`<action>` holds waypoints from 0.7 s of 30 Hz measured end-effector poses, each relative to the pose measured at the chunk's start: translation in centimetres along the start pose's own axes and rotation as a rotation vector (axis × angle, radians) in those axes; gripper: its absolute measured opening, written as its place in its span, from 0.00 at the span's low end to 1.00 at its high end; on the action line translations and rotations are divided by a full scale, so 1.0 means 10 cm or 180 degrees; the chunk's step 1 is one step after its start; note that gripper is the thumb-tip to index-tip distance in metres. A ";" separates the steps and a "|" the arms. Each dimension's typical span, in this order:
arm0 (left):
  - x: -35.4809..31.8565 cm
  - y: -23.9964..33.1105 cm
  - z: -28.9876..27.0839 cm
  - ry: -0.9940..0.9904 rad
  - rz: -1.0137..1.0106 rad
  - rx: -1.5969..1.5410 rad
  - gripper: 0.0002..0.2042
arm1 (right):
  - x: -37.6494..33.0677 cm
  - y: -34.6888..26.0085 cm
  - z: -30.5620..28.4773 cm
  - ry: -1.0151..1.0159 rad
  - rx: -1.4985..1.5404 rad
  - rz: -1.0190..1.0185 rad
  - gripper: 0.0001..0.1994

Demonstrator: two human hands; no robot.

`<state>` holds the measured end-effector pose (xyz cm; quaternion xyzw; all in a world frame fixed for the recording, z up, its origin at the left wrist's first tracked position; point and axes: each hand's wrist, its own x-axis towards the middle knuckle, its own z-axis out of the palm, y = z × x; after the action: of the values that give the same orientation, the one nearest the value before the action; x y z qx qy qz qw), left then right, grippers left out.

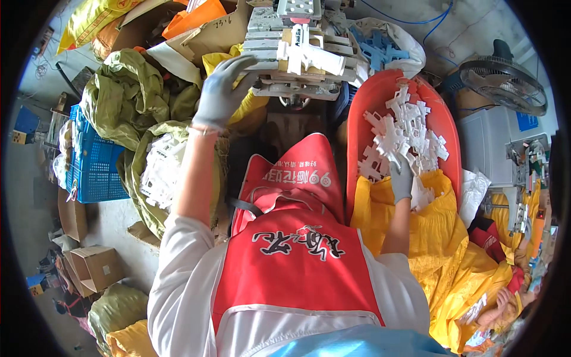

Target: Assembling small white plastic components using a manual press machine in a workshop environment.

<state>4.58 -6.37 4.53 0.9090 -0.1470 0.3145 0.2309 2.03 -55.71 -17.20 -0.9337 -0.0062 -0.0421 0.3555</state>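
My left hand [222, 94], in a grey glove, is raised beside the left edge of a metal bench machine [270, 44]. Its fingers are stretched out and hold nothing. On the machine's fixture lies a white plastic toy gun [309, 52] with dark printing on its side. My right hand [402, 179], also gloved in grey, reaches into a red oval tub [353, 128] on my right. Its fingers close on a white toy gun piece [389, 138] at the near side of a heap of similar white pieces [415, 119].
A yellow woven sack [437, 238] drapes over the tub's near end. On my left stand an olive sack of white pieces [163, 163] and a blue crate [98, 163]. A white bag of blue pieces [380, 47] sits behind the tub, and a fan [502, 80] at far right.
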 end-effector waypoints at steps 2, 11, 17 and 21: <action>0.25 0.00 0.16 -0.0091 0.0219 -0.0129 0.15 | 0.00 -0.12 0.01 0.0356 0.1341 -0.0011 0.21; 0.56 -0.16 0.40 -0.0791 -0.0122 -0.1108 0.13 | 0.20 -1.26 -0.22 -0.0333 0.4973 0.0512 0.19; 0.34 -0.18 0.16 0.0333 -0.1538 -0.1397 0.13 | 0.84 -2.35 -0.09 0.0093 0.2310 -0.1121 0.20; -0.26 -0.53 0.09 0.0838 -0.1504 -0.1362 0.12 | 1.26 -2.82 0.11 0.0380 0.0724 -0.2508 0.21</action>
<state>5.27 -2.05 0.48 0.8005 0.0360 0.3289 0.4997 13.46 -34.12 1.69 -0.8106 -0.3471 -0.2280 0.4128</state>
